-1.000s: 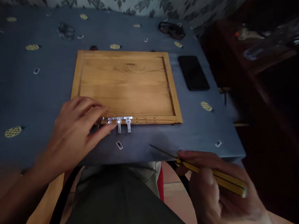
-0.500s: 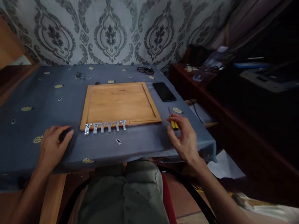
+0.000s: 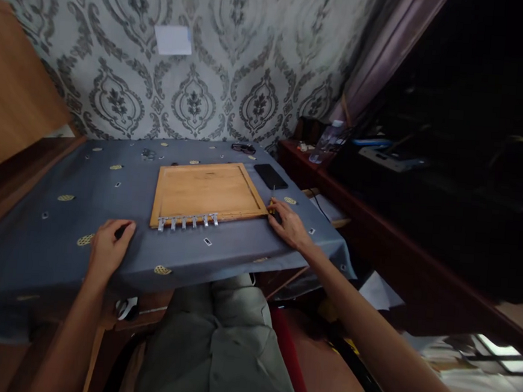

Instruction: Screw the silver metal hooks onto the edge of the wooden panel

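A wooden panel (image 3: 207,192) with a raised frame lies flat on the cloth-covered table. Along its near edge sits a row of several metal hinge-like clips (image 3: 189,221). My right hand (image 3: 290,225) rests by the panel's near right corner, its fingers closed around the yellow and black handle of a screwdriver (image 3: 272,204) whose thin shaft points away from me. To the left of the panel, my left hand (image 3: 107,247) lies on the cloth with thumb and fingers curled about a small black object (image 3: 121,231), mostly hidden.
Beyond the panel's right side lies a black phone (image 3: 270,176). Dark glasses (image 3: 243,149) and a small clear item (image 3: 148,154) are at the back. A dark red desk (image 3: 356,197) with a plastic bottle (image 3: 324,143) stands on the right; patterned wall behind.
My right hand has moved left with the screwdriver, up to the panel's corner. My left hand stays beside the panel with the black object. The camera view has tilted up.
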`<state>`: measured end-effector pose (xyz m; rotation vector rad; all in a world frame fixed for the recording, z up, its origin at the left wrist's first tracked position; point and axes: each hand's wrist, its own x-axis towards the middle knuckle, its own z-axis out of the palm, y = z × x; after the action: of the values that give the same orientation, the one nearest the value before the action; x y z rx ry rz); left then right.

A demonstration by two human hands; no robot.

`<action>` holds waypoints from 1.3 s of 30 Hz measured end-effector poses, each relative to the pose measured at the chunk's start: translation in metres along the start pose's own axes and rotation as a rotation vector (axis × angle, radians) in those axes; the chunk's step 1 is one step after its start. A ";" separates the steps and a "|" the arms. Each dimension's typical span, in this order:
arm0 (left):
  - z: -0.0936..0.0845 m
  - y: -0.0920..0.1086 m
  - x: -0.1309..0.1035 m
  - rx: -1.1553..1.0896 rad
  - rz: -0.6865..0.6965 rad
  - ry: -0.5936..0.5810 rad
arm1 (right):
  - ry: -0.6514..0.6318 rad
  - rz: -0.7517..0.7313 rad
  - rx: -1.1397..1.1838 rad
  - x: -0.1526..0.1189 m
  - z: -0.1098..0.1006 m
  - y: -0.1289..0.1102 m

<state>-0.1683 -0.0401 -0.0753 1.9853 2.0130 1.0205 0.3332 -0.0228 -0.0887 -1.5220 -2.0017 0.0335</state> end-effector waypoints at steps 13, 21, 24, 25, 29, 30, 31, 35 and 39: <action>0.004 -0.005 0.005 -0.023 -0.027 -0.070 | 0.000 0.009 0.020 0.005 0.002 0.005; 0.007 -0.010 0.006 -0.013 -0.025 -0.071 | 0.003 0.040 0.078 0.003 0.006 0.015; 0.007 -0.009 0.005 -0.021 -0.007 -0.052 | 0.008 0.068 0.106 0.000 0.006 0.020; 0.006 -0.008 0.004 -0.028 0.002 -0.042 | 0.010 0.082 0.114 -0.001 0.006 0.023; 0.004 -0.001 0.001 -0.060 0.029 0.005 | 0.026 0.151 0.124 0.005 0.004 0.040; 0.003 0.001 0.001 -0.068 0.032 0.014 | 0.036 0.173 0.113 0.011 0.004 0.046; 0.002 0.003 0.001 -0.075 0.033 0.021 | 0.051 0.196 0.095 0.018 0.004 0.052; -0.001 0.008 0.001 -0.093 0.026 0.035 | 0.122 0.302 -0.029 0.060 0.009 0.076; -0.002 0.010 -0.001 -0.107 0.027 0.032 | 0.130 0.420 -0.166 0.097 0.022 0.085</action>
<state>-0.1610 -0.0422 -0.0687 1.9586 1.9087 1.1479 0.3815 0.0984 -0.0949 -1.9750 -1.5878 -0.0604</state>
